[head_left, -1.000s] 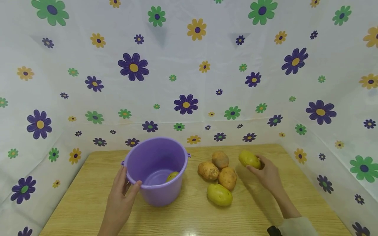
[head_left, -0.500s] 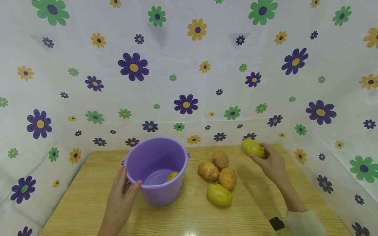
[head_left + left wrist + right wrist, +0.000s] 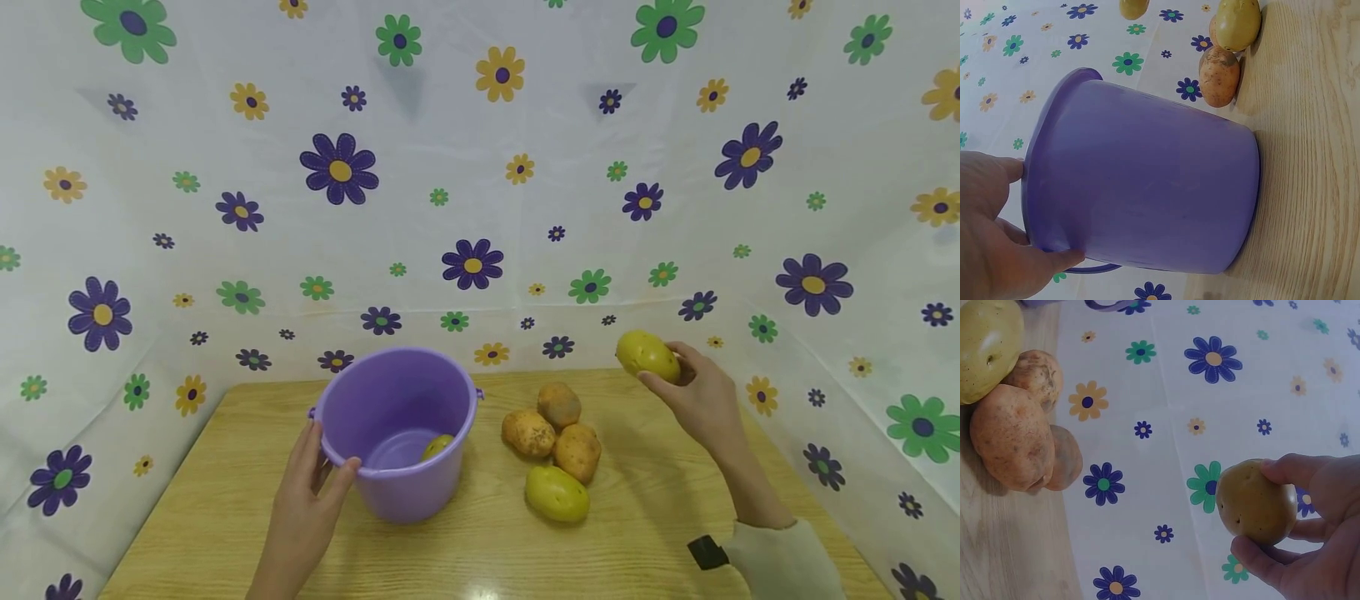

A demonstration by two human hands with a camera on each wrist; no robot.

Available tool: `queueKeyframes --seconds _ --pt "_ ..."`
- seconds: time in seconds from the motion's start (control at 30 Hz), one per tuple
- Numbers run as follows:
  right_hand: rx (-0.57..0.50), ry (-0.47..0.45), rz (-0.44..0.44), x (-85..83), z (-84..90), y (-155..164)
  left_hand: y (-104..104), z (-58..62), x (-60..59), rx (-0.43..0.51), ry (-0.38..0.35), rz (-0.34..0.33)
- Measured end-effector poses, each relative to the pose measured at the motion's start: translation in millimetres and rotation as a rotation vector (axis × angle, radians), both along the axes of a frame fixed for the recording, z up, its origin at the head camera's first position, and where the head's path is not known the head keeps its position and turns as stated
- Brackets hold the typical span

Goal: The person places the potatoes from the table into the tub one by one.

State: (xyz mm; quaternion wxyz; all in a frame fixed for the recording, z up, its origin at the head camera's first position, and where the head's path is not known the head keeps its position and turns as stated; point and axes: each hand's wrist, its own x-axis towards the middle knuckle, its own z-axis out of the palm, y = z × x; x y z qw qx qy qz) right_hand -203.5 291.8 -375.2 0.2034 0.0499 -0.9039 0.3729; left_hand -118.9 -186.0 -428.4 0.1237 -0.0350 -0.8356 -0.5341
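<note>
Right hand fingers pinch a yellow-green potato; swing it toward 9 o'clock, releasing low while left hand fingers clasp the purple plastic bucket rim.

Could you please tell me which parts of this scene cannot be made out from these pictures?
- Bucket contents: in the head view its near wall hides most of the potato inside; the left wrist view shows only the bucket's outside.
- Left hand: its fingers past the rim are hidden in the head view.
- Held potato: its far side is covered by the right hand.
- Pile of potatoes: cut off by the edge in both wrist views.
</note>
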Motion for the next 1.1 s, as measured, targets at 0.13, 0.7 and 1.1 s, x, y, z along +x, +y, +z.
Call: queueKeyframes --seconds 0.13,0.7,1.1 --pt "0.007 -0.007 0.0 0.3 0.4 -1 0 1.0 0.3 0.017 0.004 -0.007" --pt "-0.017 -0.036 0.043 -6.6 -3.2 -26 -1 2.0 0.3 -0.009 -0.022 0.003" --pt "-0.049 -0.053 0.1 -12.3 -4.1 -55 0 2.3 0.5 -0.018 -0.013 0.004"
